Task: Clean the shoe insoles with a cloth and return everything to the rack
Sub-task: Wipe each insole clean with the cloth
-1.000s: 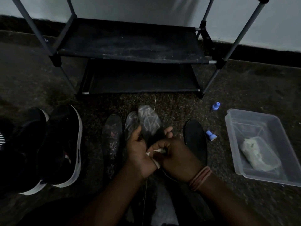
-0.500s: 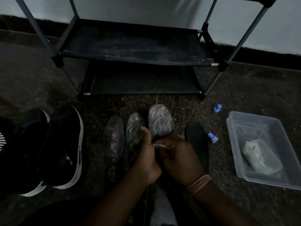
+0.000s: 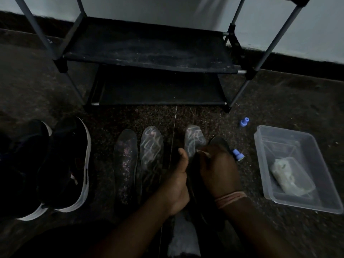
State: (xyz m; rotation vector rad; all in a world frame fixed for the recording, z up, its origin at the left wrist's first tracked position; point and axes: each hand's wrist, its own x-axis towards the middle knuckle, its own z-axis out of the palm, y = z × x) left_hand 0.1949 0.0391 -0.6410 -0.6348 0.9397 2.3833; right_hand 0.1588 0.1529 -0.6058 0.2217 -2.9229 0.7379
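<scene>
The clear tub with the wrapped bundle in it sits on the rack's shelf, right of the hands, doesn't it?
Not on the shelf. The head view shows the tub on the floor, right of the hands, in front of the rack; the bundle lies inside.

1. You are kneeling on a speckled floor [image 3: 195, 116] that is looking rough and grainy.
2. You are facing a rack [image 3: 149, 53] with smooth metal poles and matt black fabric shelves showing dusty streaks.
3. You are seeing a glossy sheen on the patterned insoles [image 3: 151, 146].
4. The tub [image 3: 316, 203] is looking like clear, smooth plastic.
5. The shoes [image 3: 68, 164] are showing matt black uppers over smooth white soles.
</scene>
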